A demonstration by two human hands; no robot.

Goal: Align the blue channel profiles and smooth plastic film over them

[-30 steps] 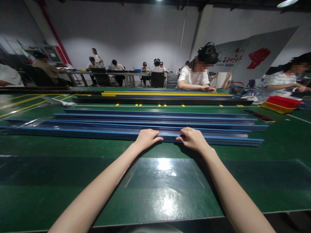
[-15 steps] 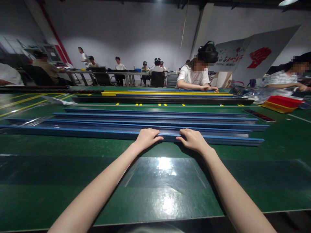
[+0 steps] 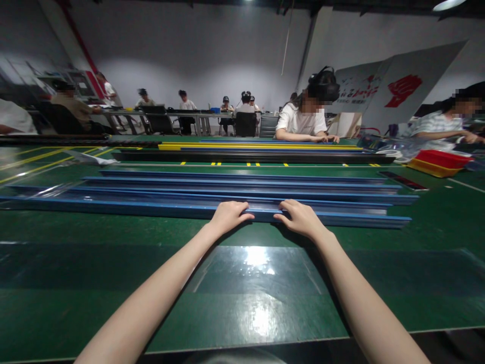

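Observation:
Both hands grip the near edge of a long blue channel strip point(image 3: 359, 221) that lies across the green table. My left hand point(image 3: 229, 216) has its thumb on the front wall and its fingers curled over the top. A short way to the right, my right hand point(image 3: 299, 217) holds the same strip in the same manner, thumb pointing inward. Fingertips of both hands are partly hidden behind the rim. Just beyond lie several more blue channel strips point(image 3: 322, 188), roughly parallel. Closer to me, a clear plastic sheet point(image 3: 261, 273) lies flat and reflects the light.
Farther back rest a yellow strip point(image 3: 261, 146) and a black strip point(image 3: 250, 157). At right are a phone point(image 3: 403, 180) and red and yellow trays point(image 3: 439, 163). A co-worker point(image 3: 303, 119) sits across the green table point(image 3: 94, 313); clear film point(image 3: 51, 191) lies at left.
My hands and the blue strip hold practically the same place. In the background at left, a standing person has moved farther left, and a seated person has shifted posture.

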